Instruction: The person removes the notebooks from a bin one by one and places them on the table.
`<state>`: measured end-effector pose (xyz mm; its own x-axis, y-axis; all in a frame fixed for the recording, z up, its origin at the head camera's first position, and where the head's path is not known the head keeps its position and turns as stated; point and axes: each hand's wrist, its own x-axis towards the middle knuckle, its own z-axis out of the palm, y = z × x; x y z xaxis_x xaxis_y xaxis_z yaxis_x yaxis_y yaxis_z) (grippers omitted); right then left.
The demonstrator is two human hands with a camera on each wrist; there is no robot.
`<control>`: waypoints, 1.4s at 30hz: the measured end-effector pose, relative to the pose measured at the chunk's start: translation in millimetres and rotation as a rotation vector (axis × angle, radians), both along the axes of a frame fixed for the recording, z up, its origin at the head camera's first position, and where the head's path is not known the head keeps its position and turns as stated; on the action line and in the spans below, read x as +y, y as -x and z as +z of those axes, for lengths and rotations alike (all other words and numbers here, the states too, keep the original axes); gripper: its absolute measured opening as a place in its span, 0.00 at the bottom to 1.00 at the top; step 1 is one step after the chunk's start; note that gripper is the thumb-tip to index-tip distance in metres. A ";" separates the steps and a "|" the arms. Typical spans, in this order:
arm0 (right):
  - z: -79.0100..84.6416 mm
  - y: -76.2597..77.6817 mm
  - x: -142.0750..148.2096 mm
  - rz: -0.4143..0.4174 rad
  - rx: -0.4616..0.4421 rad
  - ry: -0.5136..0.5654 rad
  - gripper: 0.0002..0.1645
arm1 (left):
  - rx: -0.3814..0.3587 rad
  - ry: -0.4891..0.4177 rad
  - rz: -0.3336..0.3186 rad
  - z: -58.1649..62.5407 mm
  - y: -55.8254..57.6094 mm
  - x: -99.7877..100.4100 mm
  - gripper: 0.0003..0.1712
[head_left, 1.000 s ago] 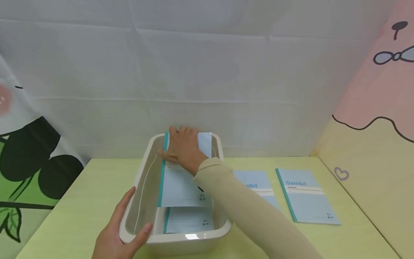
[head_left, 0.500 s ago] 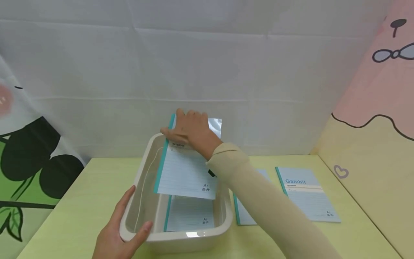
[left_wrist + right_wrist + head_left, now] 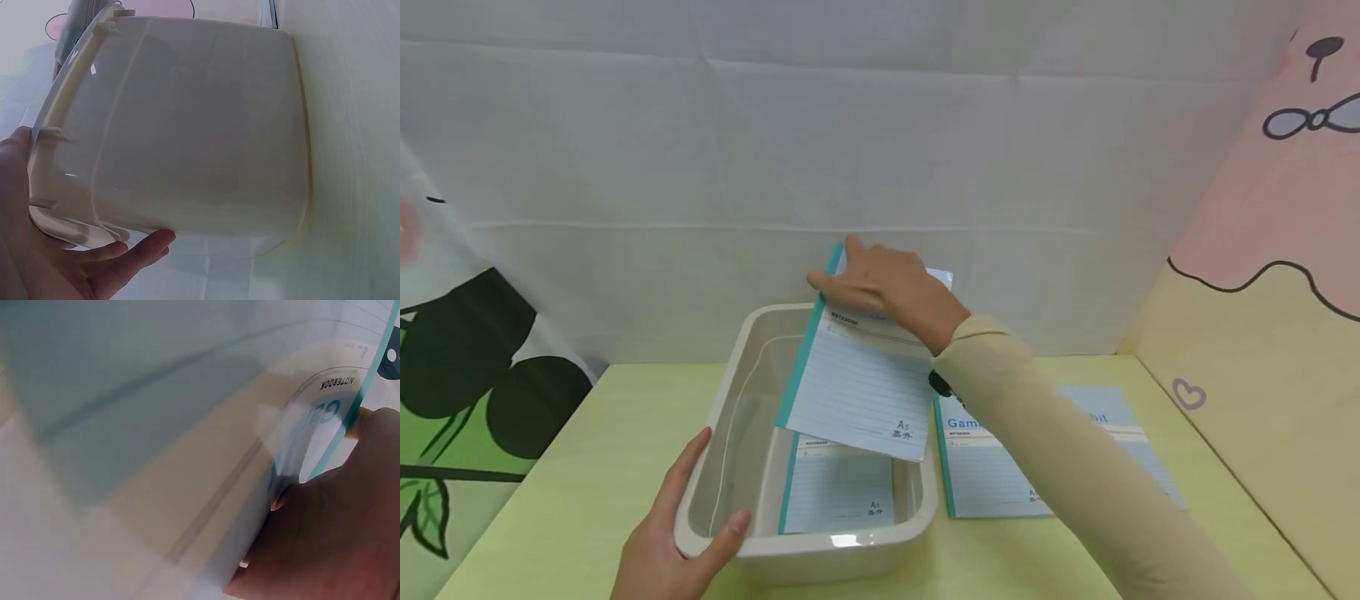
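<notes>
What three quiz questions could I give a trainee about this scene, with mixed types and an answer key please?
1. True or false: the left hand grips the bin.

2. Multiple choice: what colour is the spine of the notebook held in the right hand? A, red; B, teal; C, black.

3. Count: how many notebooks lie on the table to the right of the bin?

Key: 1. True, at its rim. 2. B, teal. 3. Two, both partly hidden by the sleeve.
</notes>
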<state>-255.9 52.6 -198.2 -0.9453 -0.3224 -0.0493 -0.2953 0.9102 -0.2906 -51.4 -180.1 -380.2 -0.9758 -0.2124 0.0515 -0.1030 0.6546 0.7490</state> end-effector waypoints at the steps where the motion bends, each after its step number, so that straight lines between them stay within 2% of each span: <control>1: 0.9 0.0 4.1 0.001 -0.022 0.018 0.54 | -0.001 -0.001 0.000 -0.3 -0.1 0.0 0.56; 4: 3.9 -0.9 16.4 0.002 -0.076 0.062 0.57 | 0.002 -0.003 0.005 -1.4 -0.5 0.4 0.56; 7: 4.6 -2.7 29.1 0.002 -0.084 0.075 0.58 | 0.010 -0.009 0.008 -3.0 -1.3 0.9 0.56; 10: 0.5 -5.3 43.1 0.005 -0.049 0.052 0.56 | 0.035 -0.013 0.009 -4.4 -1.9 1.4 0.56; 14: -14.2 -10.9 63.9 0.019 -0.010 0.030 0.47 | 0.056 -0.007 0.008 -3.7 -1.8 2.0 0.56; 19: -39.6 -18.2 93.2 0.044 -0.034 0.039 0.41 | -0.015 -0.017 0.000 1.6 0.2 2.0 0.55; 23: -63.6 -22.8 115.3 0.055 -0.071 0.056 0.30 | -0.073 -0.023 0.011 2.9 -0.3 1.4 0.56; 28: -94.1 -31.2 137.6 0.076 -0.065 0.042 0.25 | -0.105 -0.043 0.012 2.2 -0.7 1.7 0.57; 31: -114.7 -38.0 144.8 0.085 -0.042 0.010 0.27 | -0.108 -0.046 0.013 1.6 -1.0 1.2 0.58; 37: -153.5 -57.6 150.1 0.079 -0.057 -0.049 0.40 | -0.082 -0.045 0.010 0.5 -1.9 1.4 0.57; 42: -179.2 -74.5 149.8 0.072 -0.080 -0.065 0.42 | -0.069 -0.041 0.010 0.4 -1.5 2.5 0.57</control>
